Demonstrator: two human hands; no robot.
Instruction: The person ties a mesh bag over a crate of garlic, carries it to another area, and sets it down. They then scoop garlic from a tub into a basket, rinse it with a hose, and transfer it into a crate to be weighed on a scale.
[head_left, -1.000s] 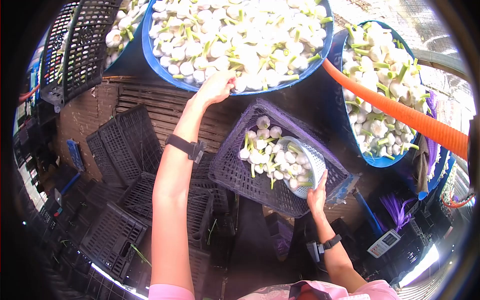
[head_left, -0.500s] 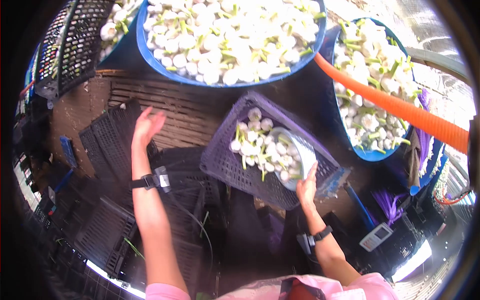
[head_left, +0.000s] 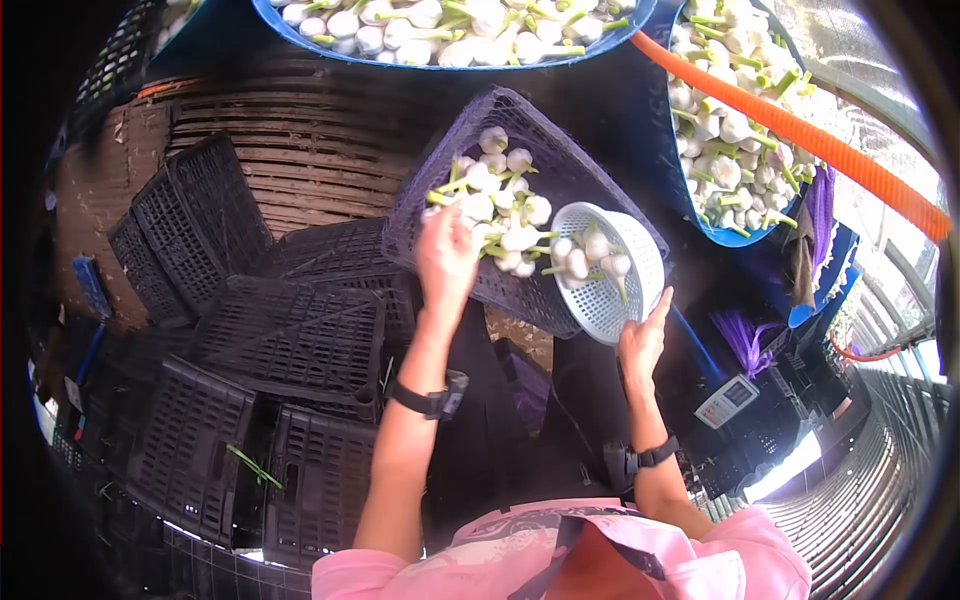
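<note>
Position of work: a white basket (head_left: 612, 272) lies tipped on its side over the near corner of a purple crate (head_left: 425, 205), mouth toward the crate's interior.

Right hand (head_left: 645, 338): set against the basket's lower rim, fingers pressed together along the mesh, thumb apart, holding the basket at its tilt.

Left hand (head_left: 446, 255): lies over the crate's near wall, fingers extended onto the bulbs (head_left: 492, 190) just beside the basket's mouth. Whether they pinch a bulb or only rest on the heap cannot be told, since the back of the hand hides the tips.

Contents: white bulbs with green stalks lie in one heap in the crate, running up to the basket's mouth. A few bulbs sit inside the basket – it is not emptied.

Judgement on progress: early. The heap covers only part of the crate floor and lies low against the walls, while the blue tub (head_left: 440, 62) above and the second tub (head_left: 722, 236) to the right remain heaped with bulbs.

Surroundings: an orange hose (head_left: 800, 130) crosses the second tub; black crates (head_left: 290, 330) lie stacked to the left, without bulbs.
</note>
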